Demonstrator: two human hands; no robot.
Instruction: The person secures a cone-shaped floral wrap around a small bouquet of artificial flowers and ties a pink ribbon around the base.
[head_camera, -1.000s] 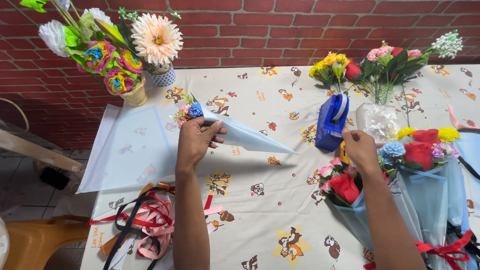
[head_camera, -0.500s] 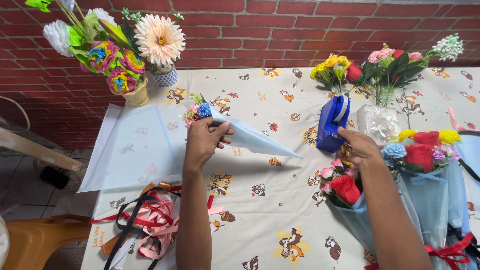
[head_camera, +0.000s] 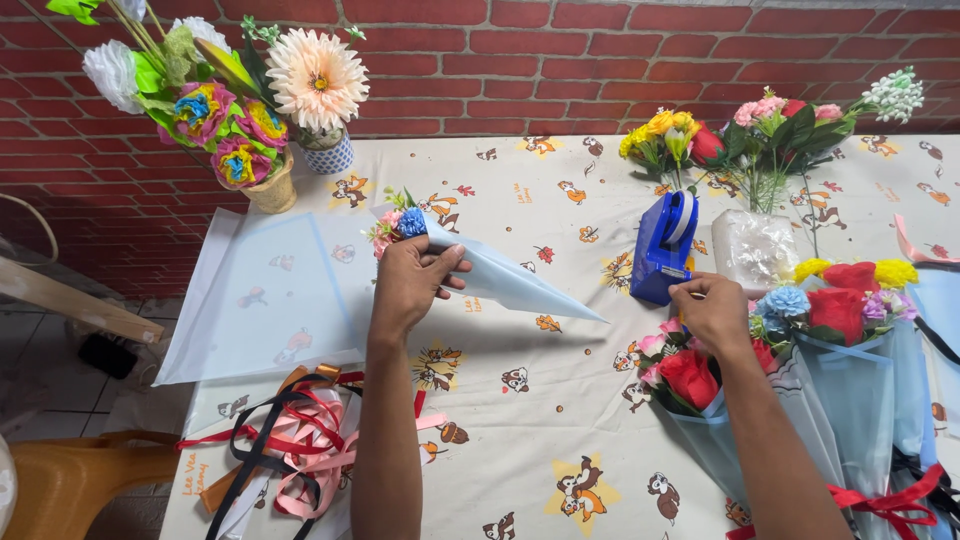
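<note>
My left hand (head_camera: 410, 283) grips a small flower bouquet (head_camera: 400, 225) rolled in a pale blue paper cone (head_camera: 520, 285) that lies on the patterned tablecloth (head_camera: 560, 420), its tip pointing right. My right hand (head_camera: 712, 308) is at the base of a blue tape dispenser (head_camera: 663, 245), fingers pinched together just below its roll of tape; whether they hold tape is too small to see.
Finished wrapped bouquets (head_camera: 830, 330) with red ribbon lie at the right. A clear vase (head_camera: 752, 245) of flowers stands behind the dispenser. Pale blue paper sheets (head_camera: 265, 300) and a ribbon tangle (head_camera: 290, 440) lie left. Paper flowers in pots (head_camera: 270, 185) stand by the brick wall.
My right hand has moved up and left from the wrapped bouquets to the tape dispenser's base. My left hand keeps its hold on the cone, which has barely shifted.
</note>
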